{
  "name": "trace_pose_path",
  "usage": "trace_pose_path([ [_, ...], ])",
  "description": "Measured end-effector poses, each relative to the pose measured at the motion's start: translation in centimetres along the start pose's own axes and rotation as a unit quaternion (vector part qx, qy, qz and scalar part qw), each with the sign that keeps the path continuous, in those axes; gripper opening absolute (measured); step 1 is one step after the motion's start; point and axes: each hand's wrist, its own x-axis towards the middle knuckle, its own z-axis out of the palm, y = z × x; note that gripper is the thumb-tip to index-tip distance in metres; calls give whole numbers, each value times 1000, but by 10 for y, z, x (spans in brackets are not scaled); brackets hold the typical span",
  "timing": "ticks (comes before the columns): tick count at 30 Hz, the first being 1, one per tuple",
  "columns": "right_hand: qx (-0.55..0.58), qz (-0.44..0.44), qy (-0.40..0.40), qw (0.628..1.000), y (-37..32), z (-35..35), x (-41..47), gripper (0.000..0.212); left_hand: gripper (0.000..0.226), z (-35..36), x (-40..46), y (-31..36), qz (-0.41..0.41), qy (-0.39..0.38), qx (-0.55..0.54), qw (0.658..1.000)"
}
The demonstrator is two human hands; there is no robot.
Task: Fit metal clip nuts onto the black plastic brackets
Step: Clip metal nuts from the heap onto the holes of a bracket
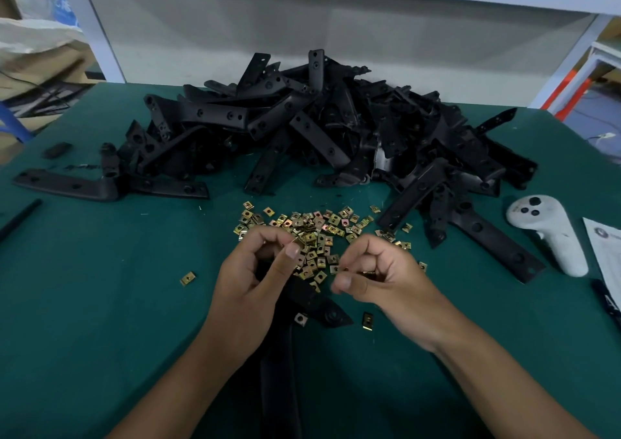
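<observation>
**Small springy nuts, stiff brackets: both hands working above the pile**

A green-matted bench (100, 304) fills my view, with a pale wall panel behind it and shelving uprights at either side. A big heap of black plastic brackets (336, 129) sits at the back of the bench; just in front of it lies a scatter of brass-coloured clip nuts (312, 233). One bracket (319, 307) lies under my hands, running toward me, with a nut (301, 319) already seated near its pointed end. A white controller (551, 233) rests off to the right, and a loose nut (187, 278) lies apart on the left.

I judge the nuts light, thin and springy, with edges that could slip from fingertips; best pinched by the flat sides, open mouth leading. The brackets look rigid and light, easy to steady by the long arm, away from the holes.

My left hand (255, 270) hovers over the near edge of the nuts, fingers curled, thumb and forefinger pinching what looks like a single nut. My right hand (379, 277) is curled too, its grip closed on a small brass piece, probably a few nuts; blur hides how many. Both wrists angle inward, forearms coming from the lower corners.
</observation>
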Motion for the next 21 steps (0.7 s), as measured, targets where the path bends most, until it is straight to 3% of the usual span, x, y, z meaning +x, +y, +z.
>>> trace_pose_path([
  [15,-20,58,-19,998,0,13,-2,3,15,2,-2,-2,26,13,47,999],
  [21,-39,33,-13,999,-2,16,-3,18,14,1,-3,-3,35,27,53,998],
])
